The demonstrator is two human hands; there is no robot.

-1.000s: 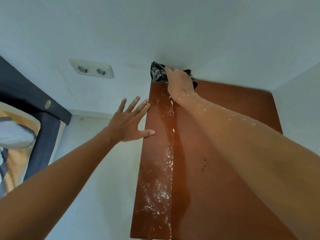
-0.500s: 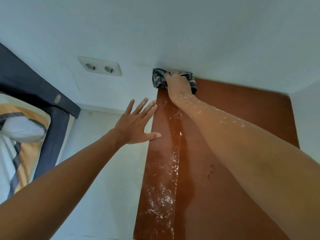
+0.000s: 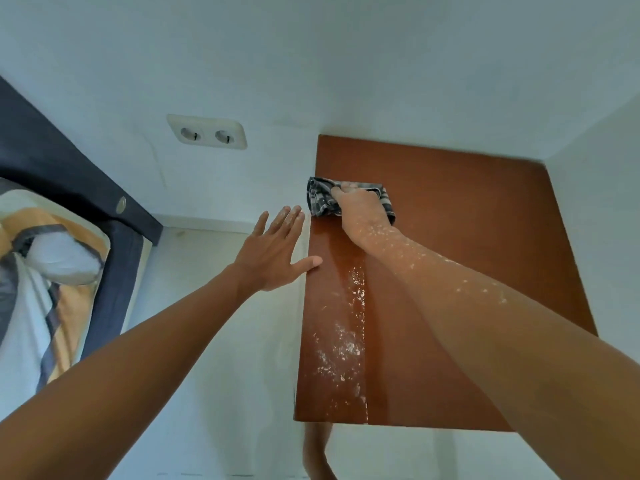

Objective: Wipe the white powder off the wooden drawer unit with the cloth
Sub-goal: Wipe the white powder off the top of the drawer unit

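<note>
The wooden drawer unit [image 3: 467, 271] stands in a corner between two white walls, seen from above so that only its reddish-brown top shows. The right hand [image 3: 360, 211] lies on that top near the left edge, partway back from the rear wall, fingers curled and clenched on a bunched grey striped cloth [image 3: 320, 200] that it presses flat against the wood; the cloth sticks out to the left of and beyond the knuckles, reaching the unit's left edge. White powder [image 3: 341, 344] lies in a scattered streak along the left part of the top, from below the right wrist down toward the near edge, thickest about halfway; specks of it also cling to the right forearm. The left hand [image 3: 273, 252] is spread wide, fingers apart and holding nothing, with its thumb tip touching the unit's left edge and the palm hanging beside it over the pale floor. A double wall socket [image 3: 207, 132] sits on the wall to the left of the unit, and a dark blue fabric edge [image 3: 62, 174] crosses the far left.
</note>
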